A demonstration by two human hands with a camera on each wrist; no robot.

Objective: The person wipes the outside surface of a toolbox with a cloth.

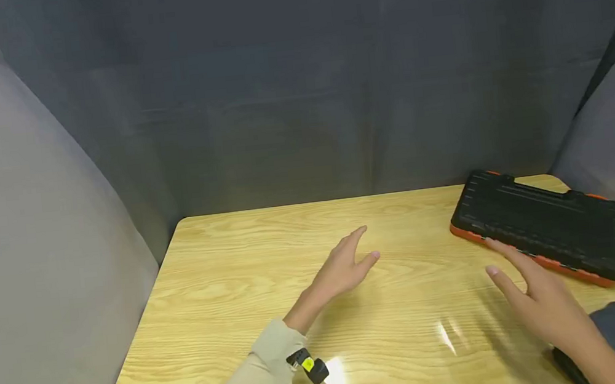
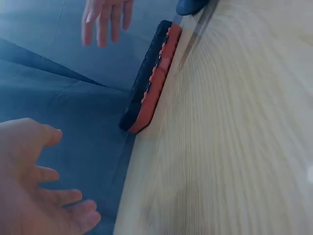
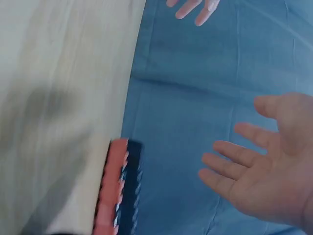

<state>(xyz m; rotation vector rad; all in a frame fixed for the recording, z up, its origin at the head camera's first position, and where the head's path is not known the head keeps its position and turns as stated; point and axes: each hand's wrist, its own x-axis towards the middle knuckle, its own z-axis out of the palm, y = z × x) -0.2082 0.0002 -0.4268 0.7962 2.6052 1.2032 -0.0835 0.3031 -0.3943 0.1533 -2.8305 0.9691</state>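
A closed black case with an orange-red lower half point(image 1: 539, 225) lies flat and at an angle on the right side of the table. Over the middle of the table my left hand point(image 1: 343, 269) is held in the air, thumb apart from the fingers, holding nothing. My right hand point(image 1: 543, 299) hovers near the front edge of the case, also holding nothing. In the right wrist view the fingers of the right hand point(image 3: 259, 156) are spread and loosely bent. The left wrist view shows the left hand point(image 2: 39, 186) relaxed, with the case point(image 2: 154, 78) beyond it.
The wooden table point(image 1: 237, 273) has light glare near its front. A dark curtain point(image 1: 298, 94) hangs behind it, with grey fabric point(image 1: 37, 212) along the left and more on the right. A small black device with a yellow mark point(image 1: 309, 365) sits on the left wrist.
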